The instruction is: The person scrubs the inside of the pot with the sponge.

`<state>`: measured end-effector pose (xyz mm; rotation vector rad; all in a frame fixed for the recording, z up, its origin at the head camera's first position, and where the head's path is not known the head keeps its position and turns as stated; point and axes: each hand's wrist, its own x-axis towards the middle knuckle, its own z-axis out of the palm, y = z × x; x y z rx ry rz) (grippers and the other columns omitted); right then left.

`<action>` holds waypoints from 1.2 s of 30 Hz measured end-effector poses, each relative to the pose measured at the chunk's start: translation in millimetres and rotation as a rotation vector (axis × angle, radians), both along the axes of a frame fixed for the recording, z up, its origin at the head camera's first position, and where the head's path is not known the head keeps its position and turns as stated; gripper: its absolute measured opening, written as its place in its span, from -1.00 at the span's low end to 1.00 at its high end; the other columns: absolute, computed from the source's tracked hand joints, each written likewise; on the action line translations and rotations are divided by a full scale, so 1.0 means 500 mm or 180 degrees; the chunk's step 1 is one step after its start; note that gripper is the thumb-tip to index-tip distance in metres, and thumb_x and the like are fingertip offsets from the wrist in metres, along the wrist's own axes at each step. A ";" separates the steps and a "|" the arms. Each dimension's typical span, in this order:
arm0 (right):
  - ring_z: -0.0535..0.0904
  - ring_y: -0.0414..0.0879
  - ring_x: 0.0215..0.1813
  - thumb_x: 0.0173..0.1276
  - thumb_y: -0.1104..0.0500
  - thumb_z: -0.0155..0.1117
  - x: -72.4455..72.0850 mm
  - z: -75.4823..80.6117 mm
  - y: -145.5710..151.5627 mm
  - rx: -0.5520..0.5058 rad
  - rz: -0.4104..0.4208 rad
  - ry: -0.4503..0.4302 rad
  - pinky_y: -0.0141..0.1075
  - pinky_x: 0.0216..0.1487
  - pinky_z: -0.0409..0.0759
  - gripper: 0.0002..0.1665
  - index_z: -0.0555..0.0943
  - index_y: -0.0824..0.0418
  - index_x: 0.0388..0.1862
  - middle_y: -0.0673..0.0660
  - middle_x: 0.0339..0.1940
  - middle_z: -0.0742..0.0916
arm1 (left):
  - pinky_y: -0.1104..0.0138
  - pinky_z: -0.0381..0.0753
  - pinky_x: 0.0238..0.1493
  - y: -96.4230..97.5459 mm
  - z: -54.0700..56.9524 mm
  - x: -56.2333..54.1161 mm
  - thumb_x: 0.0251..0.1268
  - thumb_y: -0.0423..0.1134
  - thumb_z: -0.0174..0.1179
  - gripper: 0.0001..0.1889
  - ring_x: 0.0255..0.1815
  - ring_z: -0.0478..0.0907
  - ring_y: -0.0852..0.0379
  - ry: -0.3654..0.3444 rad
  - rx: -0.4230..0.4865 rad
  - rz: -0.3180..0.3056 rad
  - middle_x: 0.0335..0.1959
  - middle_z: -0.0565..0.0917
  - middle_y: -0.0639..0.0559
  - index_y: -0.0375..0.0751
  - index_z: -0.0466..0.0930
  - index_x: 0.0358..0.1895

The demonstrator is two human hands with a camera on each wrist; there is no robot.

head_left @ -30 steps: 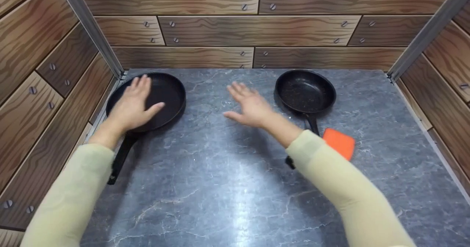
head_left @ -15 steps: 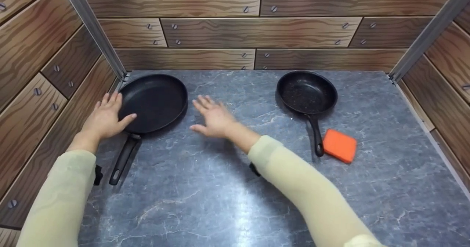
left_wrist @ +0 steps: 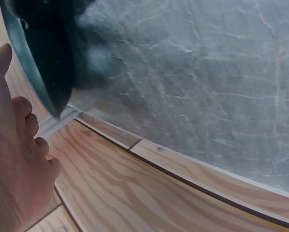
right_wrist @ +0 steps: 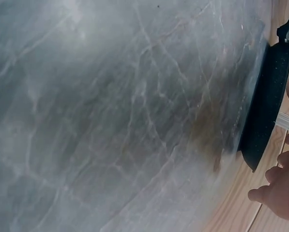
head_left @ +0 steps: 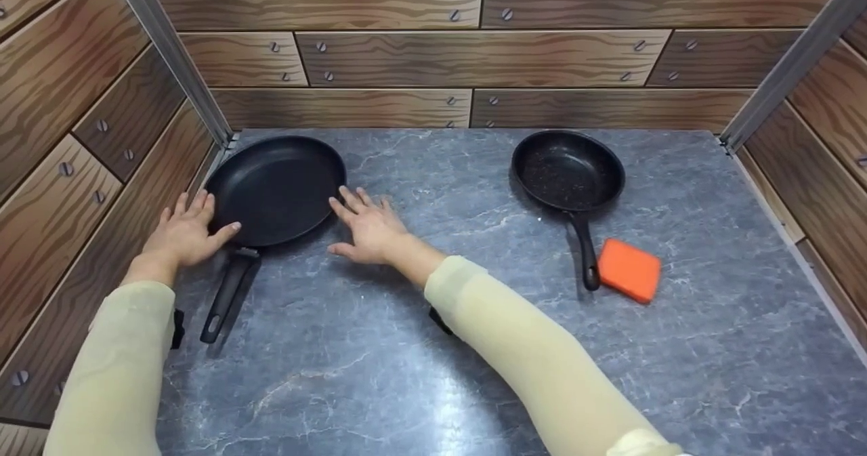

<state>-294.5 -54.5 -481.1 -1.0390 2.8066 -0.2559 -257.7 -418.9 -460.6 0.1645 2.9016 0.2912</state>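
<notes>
A large black frying pan (head_left: 281, 188) sits at the back left of the marbled tabletop, its handle (head_left: 227, 300) pointing toward the front. My left hand (head_left: 183, 236) is spread beside the pan's left rim, thumb near the lower left edge. On the other side, my right hand (head_left: 371, 232) has its fingers spread, the tips by the pan's right rim. Whether either hand touches the rim I cannot tell. The pan's side also shows in the left wrist view, near the left hand (left_wrist: 18, 159), and in the right wrist view, near the right hand (right_wrist: 282, 186).
A smaller black frying pan (head_left: 569, 170) stands at the back right, handle toward the front. An orange sponge-like block (head_left: 630, 270) lies beside that handle. Wood-patterned walls (head_left: 474, 56) border the grey tabletop (head_left: 379, 375) at the back and both sides.
My right hand has moved left from the middle of the table to the large pan's right side. My left hand has gone from above the pan to its left side. Both pans stayed put.
</notes>
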 end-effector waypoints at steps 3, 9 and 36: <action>-0.17 0.12 0.77 0.54 -0.50 0.06 0.000 -0.005 -0.003 0.0071 0.0017 -0.0028 0.29 0.68 -0.01 0.10 -0.07 -0.08 0.81 0.02 0.81 -0.07 | -0.40 -0.47 0.57 -0.002 -0.005 0.002 0.61 0.46 -0.28 0.09 0.66 -0.48 -0.53 -0.0048 0.0003 0.0008 0.69 -0.25 -0.50 -0.52 -0.23 0.67; -0.18 0.11 0.77 0.54 -0.49 0.06 -0.001 -0.013 -0.007 0.0116 0.0132 -0.0090 0.30 0.67 0.02 0.08 -0.05 -0.08 0.81 0.01 0.81 -0.06 | -0.39 -0.51 0.57 0.002 -0.015 0.004 0.61 0.47 -0.30 0.09 0.66 -0.50 -0.52 -0.0125 0.0021 0.0039 0.68 -0.22 -0.51 -0.53 -0.21 0.67; -0.18 0.08 0.78 0.54 -0.45 0.12 -0.010 -0.018 -0.013 0.0150 0.0144 -0.0134 0.26 0.69 0.00 0.08 -0.01 -0.06 0.81 -0.02 0.81 -0.03 | -0.39 -0.39 0.60 -0.004 -0.036 0.013 0.61 0.46 -0.28 0.14 0.67 -0.43 -0.52 -0.0075 0.0096 0.0102 0.65 -0.27 -0.59 -0.64 -0.27 0.63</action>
